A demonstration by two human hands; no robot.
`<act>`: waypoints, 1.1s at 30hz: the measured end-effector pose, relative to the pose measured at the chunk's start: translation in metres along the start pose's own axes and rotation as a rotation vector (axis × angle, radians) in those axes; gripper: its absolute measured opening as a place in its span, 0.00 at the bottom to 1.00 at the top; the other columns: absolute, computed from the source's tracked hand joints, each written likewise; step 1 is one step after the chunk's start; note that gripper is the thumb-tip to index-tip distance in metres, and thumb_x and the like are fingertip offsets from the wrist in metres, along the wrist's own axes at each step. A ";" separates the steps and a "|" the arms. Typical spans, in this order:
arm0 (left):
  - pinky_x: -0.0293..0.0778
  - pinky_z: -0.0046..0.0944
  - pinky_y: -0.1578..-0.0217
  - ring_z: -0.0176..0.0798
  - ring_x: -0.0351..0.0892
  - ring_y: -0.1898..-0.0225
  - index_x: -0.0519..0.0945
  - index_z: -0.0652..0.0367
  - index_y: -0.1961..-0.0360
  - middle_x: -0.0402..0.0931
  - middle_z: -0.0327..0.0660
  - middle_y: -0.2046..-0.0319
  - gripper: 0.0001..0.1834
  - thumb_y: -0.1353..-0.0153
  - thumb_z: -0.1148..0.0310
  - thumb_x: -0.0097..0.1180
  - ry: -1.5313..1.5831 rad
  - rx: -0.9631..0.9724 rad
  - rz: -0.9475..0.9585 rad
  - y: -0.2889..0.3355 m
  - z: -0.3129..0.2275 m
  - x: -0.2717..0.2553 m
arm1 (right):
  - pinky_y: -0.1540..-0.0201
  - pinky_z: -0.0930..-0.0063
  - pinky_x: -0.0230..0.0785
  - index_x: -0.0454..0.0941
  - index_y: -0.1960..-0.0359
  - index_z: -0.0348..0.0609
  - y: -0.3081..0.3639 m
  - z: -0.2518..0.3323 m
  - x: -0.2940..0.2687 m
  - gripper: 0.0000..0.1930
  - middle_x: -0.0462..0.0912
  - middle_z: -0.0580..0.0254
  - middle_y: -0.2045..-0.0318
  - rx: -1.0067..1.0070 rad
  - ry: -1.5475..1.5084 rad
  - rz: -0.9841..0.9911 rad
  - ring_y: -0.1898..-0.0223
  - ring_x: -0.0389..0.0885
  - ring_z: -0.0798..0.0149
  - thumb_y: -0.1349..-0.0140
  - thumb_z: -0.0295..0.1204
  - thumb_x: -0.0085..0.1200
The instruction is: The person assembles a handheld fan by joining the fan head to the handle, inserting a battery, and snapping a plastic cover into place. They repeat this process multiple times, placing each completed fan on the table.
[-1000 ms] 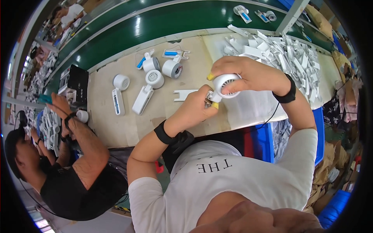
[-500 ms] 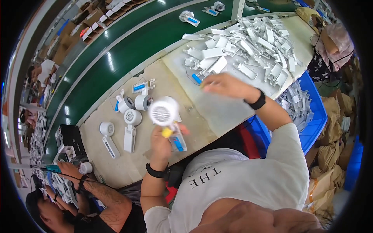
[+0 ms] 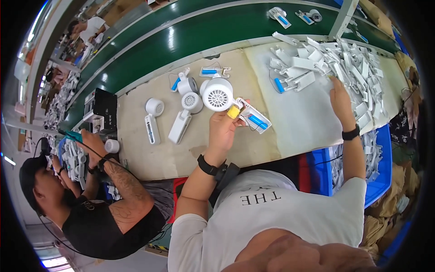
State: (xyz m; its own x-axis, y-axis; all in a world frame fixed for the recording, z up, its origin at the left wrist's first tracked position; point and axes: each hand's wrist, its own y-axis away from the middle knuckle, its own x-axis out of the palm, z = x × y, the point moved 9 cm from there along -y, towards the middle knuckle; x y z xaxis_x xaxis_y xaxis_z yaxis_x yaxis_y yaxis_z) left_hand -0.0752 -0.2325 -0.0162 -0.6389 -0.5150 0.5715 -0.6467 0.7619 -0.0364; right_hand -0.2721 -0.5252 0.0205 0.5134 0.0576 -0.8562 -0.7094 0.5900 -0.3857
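Note:
My left hand (image 3: pixel 222 132) grips a white handheld fan (image 3: pixel 217 96) with a round slotted head. Its handle lies opened, showing a blue battery cell (image 3: pixel 258 121) and thin wires. A yellow patch (image 3: pixel 234 111) covers the thumb tip of that hand. My right hand (image 3: pixel 342 105) reaches to the near left side of a heap of white plastic handle shells (image 3: pixel 358 68), its fingers stretched out; whether they touch a shell I cannot tell. Left of it, a loose blue cell (image 3: pixel 278 85) on a wire lies beside some shells.
Several fans stand or lie on the table (image 3: pixel 136 158), among them one with a closed handle (image 3: pixel 180 127). Behind runs a green conveyor belt (image 3: pixel 149 45). A blue bin (image 3: pixel 378 174) of white parts is at my right. A co-worker (image 3: pixel 108 204) with a teal tool (image 3: pixel 72 136) works at my left.
My right hand has moved from near the loose blue cell rightward to the heap. The fan in my left hand is turned, its open handle now pointing right. The whole view has shifted.

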 end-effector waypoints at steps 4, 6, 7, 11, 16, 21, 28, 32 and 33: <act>0.74 0.31 0.66 0.33 0.76 0.61 0.72 0.66 0.50 0.75 0.47 0.54 0.16 0.38 0.70 0.50 -0.026 0.078 -0.129 -0.001 0.004 -0.008 | 0.48 0.62 0.65 0.64 0.46 0.36 0.021 0.133 0.003 0.26 0.71 0.45 0.51 -0.302 -0.378 0.187 0.50 0.70 0.42 0.46 0.32 0.56; 0.74 0.32 0.64 0.33 0.76 0.60 0.72 0.66 0.50 0.75 0.47 0.54 0.16 0.38 0.70 0.51 -0.042 0.099 -0.151 -0.002 0.009 -0.004 | 0.46 0.64 0.64 0.66 0.47 0.36 0.030 0.190 0.010 0.28 0.72 0.47 0.50 -0.271 -0.354 0.375 0.47 0.69 0.45 0.51 0.29 0.60; 0.75 0.32 0.63 0.33 0.76 0.58 0.72 0.66 0.50 0.75 0.46 0.54 0.16 0.38 0.71 0.51 -0.057 0.127 -0.183 -0.001 0.008 -0.004 | 0.46 0.64 0.64 0.66 0.47 0.36 0.032 0.208 0.013 0.28 0.72 0.47 0.50 -0.270 -0.360 0.367 0.47 0.69 0.45 0.51 0.29 0.60; 0.73 0.32 0.58 0.35 0.75 0.55 0.71 0.65 0.49 0.73 0.43 0.52 0.17 0.40 0.74 0.52 0.046 0.193 -0.200 0.007 0.010 -0.006 | 0.47 0.62 0.66 0.67 0.48 0.37 0.033 0.252 0.003 0.31 0.72 0.49 0.49 -0.487 -0.253 0.094 0.47 0.70 0.48 0.58 0.25 0.62; 0.72 0.32 0.56 0.34 0.73 0.53 0.69 0.63 0.47 0.72 0.41 0.53 0.18 0.40 0.77 0.51 0.089 0.194 -0.128 0.017 0.010 -0.009 | 0.47 0.65 0.66 0.70 0.51 0.37 0.036 0.264 0.007 0.29 0.73 0.51 0.50 -0.514 -0.231 0.046 0.48 0.72 0.51 0.60 0.26 0.62; 0.71 0.31 0.60 0.31 0.73 0.57 0.70 0.62 0.49 0.72 0.39 0.55 0.16 0.40 0.75 0.51 0.178 0.214 -0.238 0.025 0.017 -0.001 | 0.48 0.64 0.67 0.68 0.49 0.39 0.040 0.262 0.017 0.31 0.72 0.50 0.49 -0.428 -0.313 -0.005 0.49 0.72 0.50 0.60 0.25 0.62; 0.72 0.41 0.52 0.43 0.75 0.54 0.69 0.66 0.49 0.74 0.46 0.55 0.17 0.41 0.75 0.52 0.157 0.338 -0.265 0.019 -0.011 -0.002 | 0.51 0.70 0.68 0.69 0.50 0.37 0.038 0.263 0.005 0.27 0.74 0.49 0.51 -0.624 -0.371 -0.009 0.53 0.75 0.53 0.53 0.30 0.60; 0.71 0.47 0.49 0.49 0.74 0.51 0.68 0.66 0.49 0.73 0.50 0.54 0.19 0.41 0.75 0.52 0.137 0.390 -0.235 0.026 -0.032 -0.009 | 0.61 0.78 0.65 0.72 0.58 0.35 0.042 0.213 0.053 0.16 0.76 0.59 0.66 -0.054 -0.910 0.497 0.64 0.73 0.70 0.42 0.35 0.54; 0.71 0.47 0.49 0.49 0.74 0.52 0.68 0.66 0.49 0.73 0.51 0.54 0.19 0.42 0.75 0.52 0.160 0.374 -0.228 0.025 -0.032 -0.008 | 0.64 0.80 0.63 0.72 0.61 0.34 0.053 0.216 0.069 0.16 0.74 0.64 0.71 0.109 -1.085 0.673 0.67 0.69 0.75 0.40 0.37 0.53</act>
State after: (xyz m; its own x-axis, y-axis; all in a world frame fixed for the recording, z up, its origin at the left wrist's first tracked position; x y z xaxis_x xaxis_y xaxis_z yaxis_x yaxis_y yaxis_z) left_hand -0.0732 -0.1969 0.0048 -0.4094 -0.5636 0.7174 -0.8880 0.4267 -0.1716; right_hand -0.1700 -0.3155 0.0148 0.2357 0.9627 -0.1331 -0.9649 0.2482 0.0859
